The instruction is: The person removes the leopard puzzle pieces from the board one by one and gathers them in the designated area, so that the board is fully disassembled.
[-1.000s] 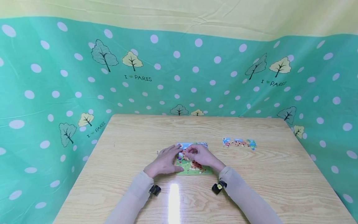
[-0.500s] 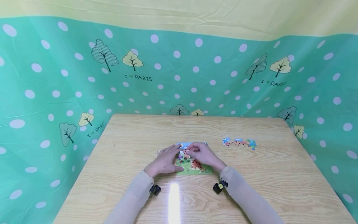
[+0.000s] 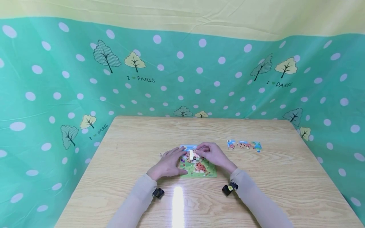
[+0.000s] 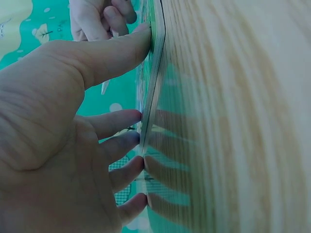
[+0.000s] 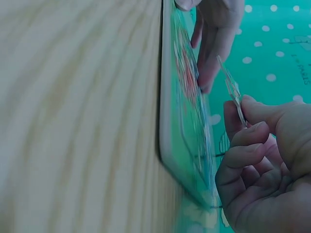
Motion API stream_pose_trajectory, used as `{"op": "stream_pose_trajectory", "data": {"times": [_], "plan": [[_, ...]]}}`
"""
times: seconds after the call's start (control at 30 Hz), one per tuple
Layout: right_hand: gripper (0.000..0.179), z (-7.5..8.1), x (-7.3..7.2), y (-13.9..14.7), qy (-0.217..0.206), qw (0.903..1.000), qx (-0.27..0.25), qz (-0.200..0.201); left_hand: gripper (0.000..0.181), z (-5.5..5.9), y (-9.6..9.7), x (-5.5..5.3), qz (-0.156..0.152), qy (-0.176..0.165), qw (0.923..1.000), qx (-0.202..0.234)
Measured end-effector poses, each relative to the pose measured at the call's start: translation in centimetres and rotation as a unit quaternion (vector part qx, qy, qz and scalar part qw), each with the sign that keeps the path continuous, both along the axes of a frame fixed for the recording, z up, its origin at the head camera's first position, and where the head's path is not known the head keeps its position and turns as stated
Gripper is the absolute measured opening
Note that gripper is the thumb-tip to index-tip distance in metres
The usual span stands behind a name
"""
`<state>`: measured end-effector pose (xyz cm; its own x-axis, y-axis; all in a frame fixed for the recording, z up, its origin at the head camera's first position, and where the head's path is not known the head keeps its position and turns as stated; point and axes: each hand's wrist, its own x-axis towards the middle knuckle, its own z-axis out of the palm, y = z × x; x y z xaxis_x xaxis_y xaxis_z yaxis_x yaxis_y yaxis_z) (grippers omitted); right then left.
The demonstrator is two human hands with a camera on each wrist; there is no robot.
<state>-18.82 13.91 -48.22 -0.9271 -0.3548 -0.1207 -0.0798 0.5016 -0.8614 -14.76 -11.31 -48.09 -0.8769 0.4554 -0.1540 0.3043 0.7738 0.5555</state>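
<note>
A leopard picture puzzle board (image 3: 211,171) with a green lower part lies on the table. My left hand (image 3: 167,164) spreads along the board's left side, thumb at the near part and fingers toward the far corner. In the left wrist view its thumb and fingertips meet the board's edge (image 4: 156,63). Between thumb and fingers, my right hand (image 3: 213,155) pinches a thin puzzle piece (image 5: 233,90). The right wrist view shows this piece tilted and held off the board, the other fingers curled beneath. From the head view it covers part of the leopard's picture.
A strip of several puzzle pieces (image 3: 243,145), with spotted and blue parts, lies right of the board. The wooden table (image 3: 137,136) ends at a green dotted curtain (image 3: 196,79) behind. A small bit (image 3: 160,155) lies by the left fingers.
My right hand has drawn back to the right and lifted the puzzle piece, whose bright face now catches the light. My left hand stays in place at the board.
</note>
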Motion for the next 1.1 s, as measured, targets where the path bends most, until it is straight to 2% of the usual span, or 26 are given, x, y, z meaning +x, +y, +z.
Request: {"op": "stream_pose_trajectory", "data": {"times": [0.33,0.53,0.6,0.8,1.1], "plan": [[0.028,0.0,-0.3,2.7,0.010,0.9997,0.004,-0.023,0.091,0.1,0.2,0.0,0.002,0.000,1.0000,-0.001],[0.029,0.0,-0.2,4.4,0.016,0.9992,0.009,-0.035,0.090,0.4,0.5,0.3,0.003,0.009,0.9998,-0.017],[0.030,-0.1,-0.2,5.0,0.017,0.9990,0.012,-0.039,0.088,0.5,0.8,0.4,-0.002,0.011,0.9998,-0.016],[0.032,-0.3,-0.1,6.6,0.016,0.9980,0.024,-0.057,0.077,0.6,1.2,0.7,-0.043,0.011,0.9989,-0.013],[0.038,-0.4,-0.3,9.7,0.033,0.9960,0.047,-0.069,0.077,0.6,1.2,0.7,-0.047,0.014,0.9983,-0.030]]}}
